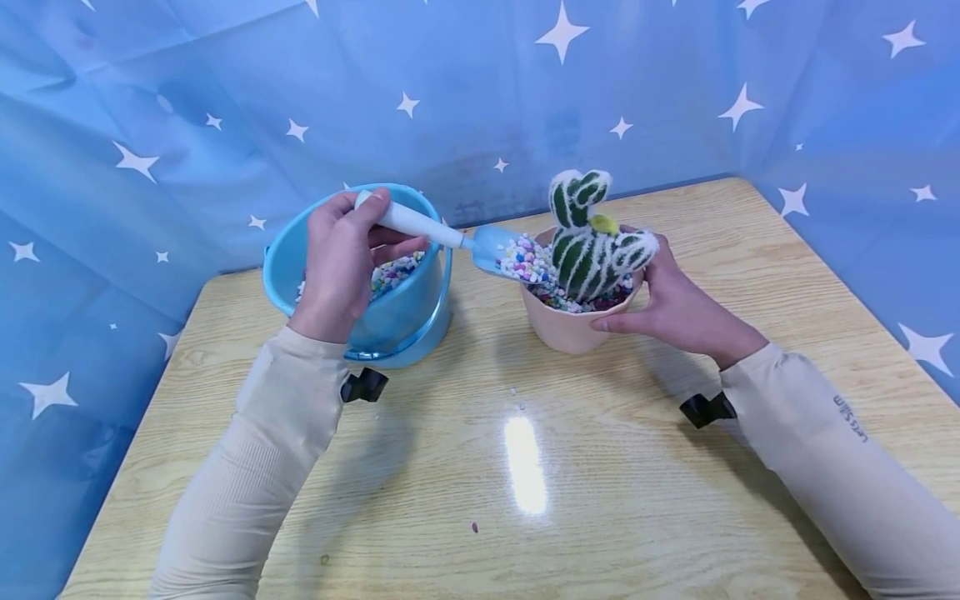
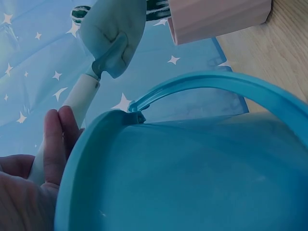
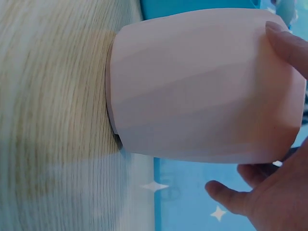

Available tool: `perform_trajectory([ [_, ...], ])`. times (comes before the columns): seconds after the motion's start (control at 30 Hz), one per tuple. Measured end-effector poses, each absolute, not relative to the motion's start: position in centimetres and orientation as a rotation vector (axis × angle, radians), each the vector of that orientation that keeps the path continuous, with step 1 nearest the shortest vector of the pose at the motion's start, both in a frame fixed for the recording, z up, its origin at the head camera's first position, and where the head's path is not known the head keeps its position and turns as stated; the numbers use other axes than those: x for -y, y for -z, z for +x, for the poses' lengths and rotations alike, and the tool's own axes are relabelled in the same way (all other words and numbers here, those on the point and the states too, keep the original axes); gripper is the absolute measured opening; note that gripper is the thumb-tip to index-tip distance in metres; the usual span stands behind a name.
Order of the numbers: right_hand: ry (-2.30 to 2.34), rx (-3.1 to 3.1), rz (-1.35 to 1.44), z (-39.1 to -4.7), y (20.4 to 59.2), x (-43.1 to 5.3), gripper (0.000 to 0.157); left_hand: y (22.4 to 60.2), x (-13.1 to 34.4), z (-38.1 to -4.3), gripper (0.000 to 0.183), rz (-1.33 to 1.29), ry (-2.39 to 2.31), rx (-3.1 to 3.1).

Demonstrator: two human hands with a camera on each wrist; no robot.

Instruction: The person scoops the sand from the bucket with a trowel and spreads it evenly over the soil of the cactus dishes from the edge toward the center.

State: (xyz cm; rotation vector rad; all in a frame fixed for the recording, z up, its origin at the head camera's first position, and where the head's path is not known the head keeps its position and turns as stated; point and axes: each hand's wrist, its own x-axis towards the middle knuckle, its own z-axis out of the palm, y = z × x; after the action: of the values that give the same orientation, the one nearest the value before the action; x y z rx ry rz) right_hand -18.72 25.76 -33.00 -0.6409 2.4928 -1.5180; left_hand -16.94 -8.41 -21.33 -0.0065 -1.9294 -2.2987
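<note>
In the head view my left hand [image 1: 341,250] grips the white handle of a small shovel [image 1: 486,247] above a blue bucket [image 1: 405,321]. The pale blue blade carries colourful pebbles [image 1: 527,258] and hangs at the left rim of a pink flowerpot [image 1: 566,329]. A fuzzy green toy cactus [image 1: 585,258] with white stripes and a yellow bit stands in the pot, amid similar pebbles. My right hand [image 1: 667,308] holds the pot's right side, thumb on the outer wall near the rim; its other fingers are partly hidden behind the pot. More pebbles lie inside the bucket.
The bucket's handle [image 1: 442,308] hangs down over its side. A few stray pebbles [image 1: 513,391] and a small dark red bit [image 1: 475,527] lie on the wooden table [image 1: 600,500]. A blue curtain [image 1: 465,92] with white stars borders the table's back and sides.
</note>
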Motion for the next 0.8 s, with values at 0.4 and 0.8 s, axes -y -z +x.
perform_trajectory([
  [0.4, 1.529, -2.462, -0.642, -18.73, 33.09, -25.8, 0.104, 21.11, 8.08, -16.76, 0.024, -0.029, 2.302, 1.934],
  [0.8, 1.542, -2.4, -0.653, -18.75, 32.94, -26.08, 0.111, 20.94, 7.52, -16.62, 0.025, -0.047, 2.277, 1.958],
])
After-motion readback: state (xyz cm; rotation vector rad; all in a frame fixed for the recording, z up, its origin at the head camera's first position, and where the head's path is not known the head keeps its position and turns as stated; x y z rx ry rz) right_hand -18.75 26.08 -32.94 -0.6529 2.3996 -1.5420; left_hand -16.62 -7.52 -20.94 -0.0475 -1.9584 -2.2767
